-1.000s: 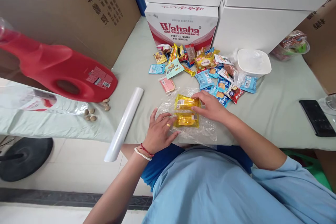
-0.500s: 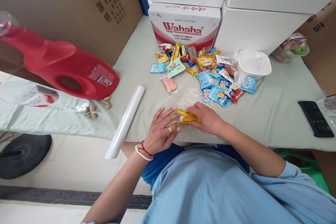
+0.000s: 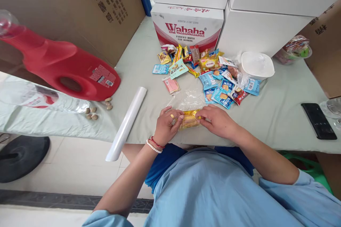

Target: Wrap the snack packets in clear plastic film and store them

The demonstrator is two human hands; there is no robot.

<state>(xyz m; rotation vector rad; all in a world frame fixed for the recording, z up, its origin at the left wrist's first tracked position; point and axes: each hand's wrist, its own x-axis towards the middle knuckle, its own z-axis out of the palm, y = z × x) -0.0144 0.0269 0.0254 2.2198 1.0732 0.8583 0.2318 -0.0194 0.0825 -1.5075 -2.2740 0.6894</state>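
A yellow snack packet (image 3: 189, 120) lies near the table's front edge, on a sheet of clear plastic film (image 3: 186, 100). My left hand (image 3: 168, 125) pinches its left end between thumb and fingers. At the other end, the thumb and fingers of my right hand (image 3: 216, 120) are closed on the packet's right side. Just beyond the film is a pink packet (image 3: 171, 85). Several blue snack packets (image 3: 223, 96) are heaped to the right of it, and a pale green packet (image 3: 178, 68) lies behind it.
A roll of film (image 3: 127, 122) sticks out over the front edge at left. Behind it are a red jug (image 3: 71, 67) and a water bottle (image 3: 48, 99). The Wahaha box (image 3: 188, 30) stands at the back, a white bowl (image 3: 258, 65) and phone (image 3: 319, 121) at right.
My left hand has gone from spread fingers over the packet to a pinch on its left end. The packet has turned and lies flatter, with my right hand still on it.
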